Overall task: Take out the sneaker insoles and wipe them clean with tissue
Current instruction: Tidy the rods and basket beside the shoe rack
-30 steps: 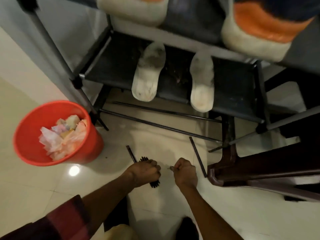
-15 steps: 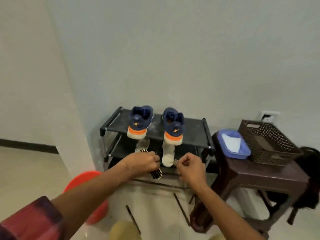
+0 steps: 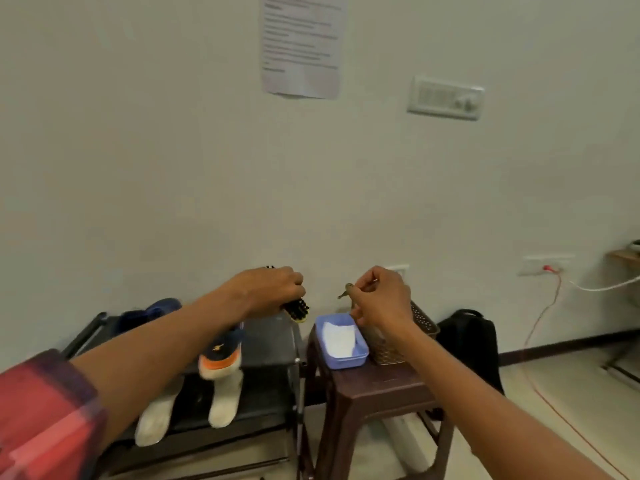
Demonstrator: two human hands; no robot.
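Note:
Two white insoles [image 3: 221, 401] lie side by side on the lower shelf of a black shoe rack [image 3: 273, 341]. On the top shelf stand two navy and orange sneakers [image 3: 221, 355], partly hidden by my left arm. My left hand [image 3: 273, 289] is raised in front of the wall and is shut on a black brush [image 3: 297, 309]. Level with it, my right hand [image 3: 379, 296] pinches a small dark metal object [image 3: 345, 291], too blurred to name. A blue tray [image 3: 360, 358] holds white tissue [image 3: 338, 339].
A dark brown plastic stool [image 3: 377, 386] beside the rack carries the blue tray and a brown perforated basket [image 3: 420, 323]. A black backpack [image 3: 471, 344] leans on the wall at the right. A red cable [image 3: 540, 323] hangs from a socket. A paper sheet [image 3: 301, 46] is stuck on the wall.
The view has swung up from the floor to the wall. Both hands rose from near the floor to above rack height, still gripping the brush and the small object. The red bucket left the view.

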